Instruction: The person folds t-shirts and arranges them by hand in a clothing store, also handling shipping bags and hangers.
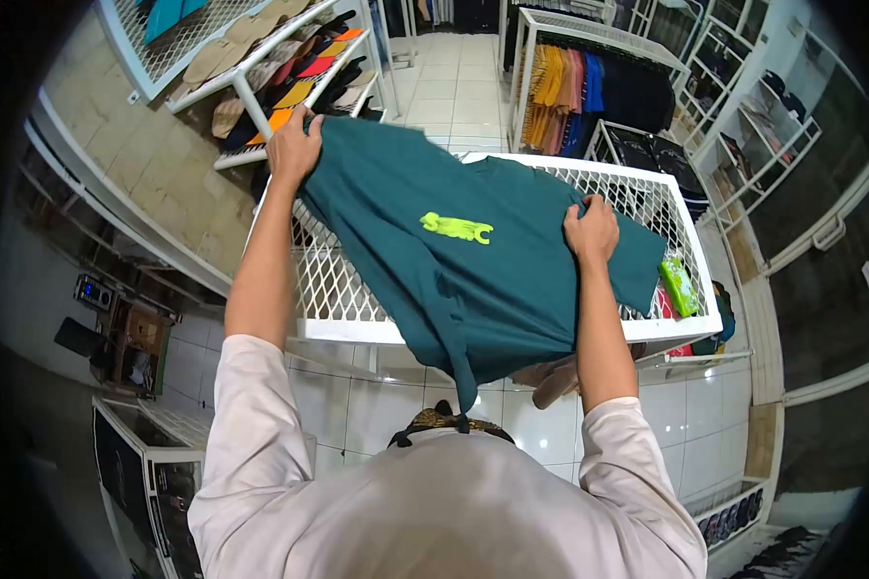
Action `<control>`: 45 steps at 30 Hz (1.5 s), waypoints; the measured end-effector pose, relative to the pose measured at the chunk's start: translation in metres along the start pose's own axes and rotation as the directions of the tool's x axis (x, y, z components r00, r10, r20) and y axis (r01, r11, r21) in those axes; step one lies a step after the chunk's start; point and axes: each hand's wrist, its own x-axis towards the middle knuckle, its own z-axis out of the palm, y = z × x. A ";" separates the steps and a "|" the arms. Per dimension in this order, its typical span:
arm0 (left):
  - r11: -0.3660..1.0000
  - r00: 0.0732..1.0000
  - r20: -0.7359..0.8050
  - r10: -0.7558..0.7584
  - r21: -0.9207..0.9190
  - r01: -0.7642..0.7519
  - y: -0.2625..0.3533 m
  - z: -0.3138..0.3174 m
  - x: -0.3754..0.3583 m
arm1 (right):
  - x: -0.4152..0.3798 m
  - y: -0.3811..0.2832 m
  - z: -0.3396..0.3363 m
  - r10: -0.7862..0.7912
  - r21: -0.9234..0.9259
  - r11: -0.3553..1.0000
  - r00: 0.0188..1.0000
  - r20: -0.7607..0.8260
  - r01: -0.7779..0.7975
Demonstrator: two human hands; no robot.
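A dark green T-shirt (pixel 512 280) with a bright yellow-green print (pixel 456 228) lies spread over a white mesh-topped table (pixel 343 287). Its lower part hangs over the near edge toward my body. My left hand (pixel 294 145) is closed on the shirt's upper left corner, raised past the table's left side. On the right, my right hand (pixel 592 229) grips the cloth near a sleeve, fingers curled into it. The right sleeve lies flat on the mesh beyond that hand.
A green packet (pixel 680 287) sits at the table's right end, beside something red. Shelves of caps (pixel 299 94) stand at the far left. Behind the table is a rack of hanging shirts (pixel 560 92). Glass doors (pixel 833 241) line the right.
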 end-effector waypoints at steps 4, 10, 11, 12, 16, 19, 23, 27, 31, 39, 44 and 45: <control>0.977 0.976 0.033 0.215 0.001 -0.215 -0.050 0.019 -0.028 | 0.001 0.002 0.002 -0.007 0.006 1.000 1.000 0.001 0.007; 0.907 0.986 0.151 -0.068 -0.403 0.124 0.017 -0.032 -0.168 | 0.008 0.022 0.007 -0.044 0.009 0.999 0.997 0.056 0.043; 0.900 0.966 0.242 -0.090 -0.395 0.183 0.033 -0.054 -0.192 | 0.006 0.025 -0.003 -0.055 0.150 0.988 0.987 0.152 0.032; 0.857 0.955 0.268 -0.126 -0.456 0.241 0.044 -0.068 -0.219 | 0.002 0.024 -0.016 -0.082 0.286 0.958 0.966 0.243 0.010; 0.850 0.901 0.328 -0.283 -0.348 0.394 0.070 -0.098 -0.304 | -0.096 0.002 -0.111 -0.086 0.404 0.912 0.996 0.016 0.072; 0.776 0.795 0.460 -0.396 -0.295 0.557 0.080 -0.098 -0.330 | -0.164 0.007 -0.135 0.119 0.466 0.882 0.990 -0.071 -0.073; 0.678 0.793 0.466 -0.392 -0.436 0.592 0.084 -0.075 -0.348 | -0.203 0.027 -0.124 0.199 0.420 0.890 0.980 0.001 -0.180; 0.648 0.918 0.259 -0.299 -0.651 0.395 0.077 -0.055 -0.358 | -0.206 0.022 -0.125 0.305 0.398 0.871 0.952 0.018 -0.287; 0.420 0.875 0.279 -0.396 -0.792 0.443 0.040 -0.065 -0.359 | -0.205 0.028 -0.126 0.216 0.282 0.943 0.969 -0.116 -0.177; 0.203 0.613 0.416 -0.672 -0.692 0.693 -0.017 -0.100 -0.341 | -0.187 0.043 -0.120 0.069 0.420 0.908 0.982 -0.174 0.011; -0.025 0.622 0.733 -0.276 -0.653 0.757 -0.009 -0.111 -0.314 | -0.156 0.039 -0.120 0.303 0.871 0.375 0.930 0.209 -0.318; -0.084 0.630 0.748 -0.208 -0.656 0.750 -0.005 -0.109 -0.308 | -0.145 0.034 -0.124 0.288 0.854 0.367 0.918 0.274 -0.370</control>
